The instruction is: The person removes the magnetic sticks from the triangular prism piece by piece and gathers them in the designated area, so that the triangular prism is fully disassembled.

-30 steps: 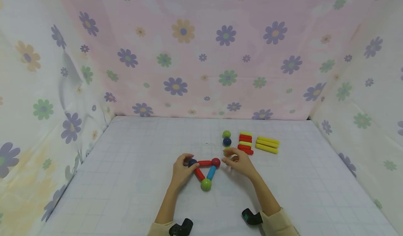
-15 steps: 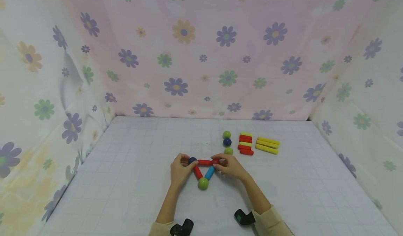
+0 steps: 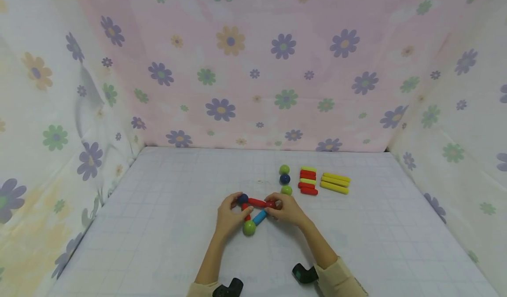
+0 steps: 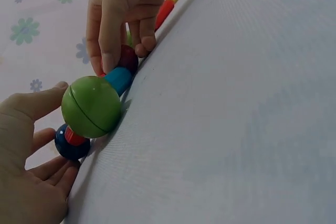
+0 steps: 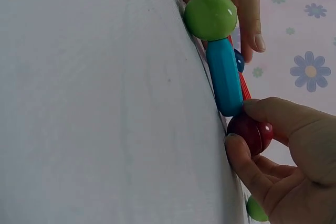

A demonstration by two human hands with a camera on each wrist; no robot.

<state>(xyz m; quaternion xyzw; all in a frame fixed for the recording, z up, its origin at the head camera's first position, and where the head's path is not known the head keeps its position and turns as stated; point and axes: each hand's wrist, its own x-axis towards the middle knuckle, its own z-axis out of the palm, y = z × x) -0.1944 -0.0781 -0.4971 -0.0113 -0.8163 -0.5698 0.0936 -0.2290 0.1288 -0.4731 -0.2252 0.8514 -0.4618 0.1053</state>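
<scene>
A triangle of magnetic-style building pieces lies on the table: a dark blue ball [image 3: 243, 198], a dark red ball [image 5: 251, 132] and a green ball [image 3: 249, 228] at its corners, joined by two red rods [image 3: 256, 202] and a blue rod [image 5: 224, 77]. My left hand [image 3: 231, 218] curls round the dark blue ball, its thumb over the left red rod in the head view. Between thumb and finger, my right hand [image 3: 289, 210] pinches the dark red ball. The green corner points toward me, untouched by either hand.
Behind the right hand, two loose green balls [image 3: 284, 169] and another dark blue ball [image 3: 284, 179] stand in a column. Short red and yellow-green rods [image 3: 308, 174] lie stacked beside them, with longer yellow rods [image 3: 335, 183] farther right. Flowered cloth [image 3: 257, 68] walls the table.
My right hand has come in from the right and taken hold of the dark red ball. The triangle has turned, its green corner swinging left, while the left hand stays nearly in place.
</scene>
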